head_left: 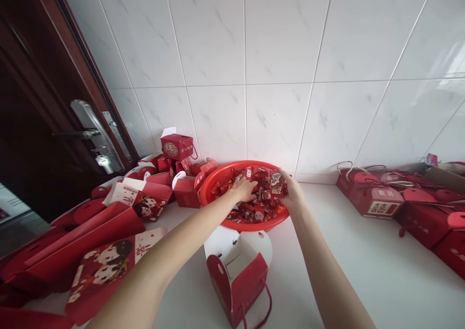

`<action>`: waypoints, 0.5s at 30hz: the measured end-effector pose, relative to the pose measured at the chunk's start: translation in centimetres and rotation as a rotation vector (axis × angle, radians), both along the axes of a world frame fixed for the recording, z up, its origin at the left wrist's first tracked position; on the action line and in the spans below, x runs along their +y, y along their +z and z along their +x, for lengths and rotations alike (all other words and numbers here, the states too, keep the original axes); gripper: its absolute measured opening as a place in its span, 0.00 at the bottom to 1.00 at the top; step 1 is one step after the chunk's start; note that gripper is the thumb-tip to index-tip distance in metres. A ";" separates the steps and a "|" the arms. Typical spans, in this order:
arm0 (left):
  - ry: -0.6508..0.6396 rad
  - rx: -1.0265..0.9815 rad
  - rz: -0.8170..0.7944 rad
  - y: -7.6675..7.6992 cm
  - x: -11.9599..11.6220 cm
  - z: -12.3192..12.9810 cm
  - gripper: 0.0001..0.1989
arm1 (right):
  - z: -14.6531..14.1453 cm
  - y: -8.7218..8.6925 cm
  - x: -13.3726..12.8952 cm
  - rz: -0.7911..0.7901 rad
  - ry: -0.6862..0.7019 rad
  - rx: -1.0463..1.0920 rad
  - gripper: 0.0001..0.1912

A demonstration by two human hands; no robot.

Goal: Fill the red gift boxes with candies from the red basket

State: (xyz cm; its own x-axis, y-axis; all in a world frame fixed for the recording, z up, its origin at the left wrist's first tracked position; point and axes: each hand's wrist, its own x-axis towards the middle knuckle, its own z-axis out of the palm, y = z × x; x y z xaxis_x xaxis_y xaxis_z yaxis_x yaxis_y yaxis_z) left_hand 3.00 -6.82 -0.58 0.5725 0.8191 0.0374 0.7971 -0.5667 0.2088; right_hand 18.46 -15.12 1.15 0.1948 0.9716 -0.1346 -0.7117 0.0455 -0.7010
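Observation:
A round red plastic basket stands by the wall, filled with red-wrapped candies. My left hand reaches into it, its fingers somewhat apart and resting on the candies. At the basket's right side, my right hand is closed around some red candy packets; part of its fingers is hidden behind them. Below the basket, between my forearms, stands an unfolded-top red gift box with a white inside and a cord handle.
Many red gift boxes crowd the left side, some with printed figures. More boxes with cord handles stand at the right. A white tiled wall closes off the back. A dark door with keys is at the far left.

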 end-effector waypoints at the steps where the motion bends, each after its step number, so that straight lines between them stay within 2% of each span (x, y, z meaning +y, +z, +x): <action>1: 0.013 0.005 -0.010 -0.2 0.2 -0.1 0.21 | 0.0 0.1 0.0 -0.008 -0.002 0.005 0.05; 3: 0.034 0.004 -0.024 -0.6 0.5 -0.3 0.26 | -0.1 0.3 -0.1 -0.021 -0.007 0.013 0.03; 5: 0.040 -0.003 -0.034 -0.9 0.6 -0.4 0.25 | -0.1 0.4 -0.1 -0.019 -0.007 0.015 0.01; 11: 0.020 -0.034 -0.055 -0.8 0.5 -0.1 0.10 | 0.2 0.3 0.0 -0.006 0.050 0.010 0.05; 15: 0.034 -0.089 -0.053 -0.3 0.3 0.0 0.08 | 0.3 0.1 0.2 -0.019 0.040 -0.001 0.04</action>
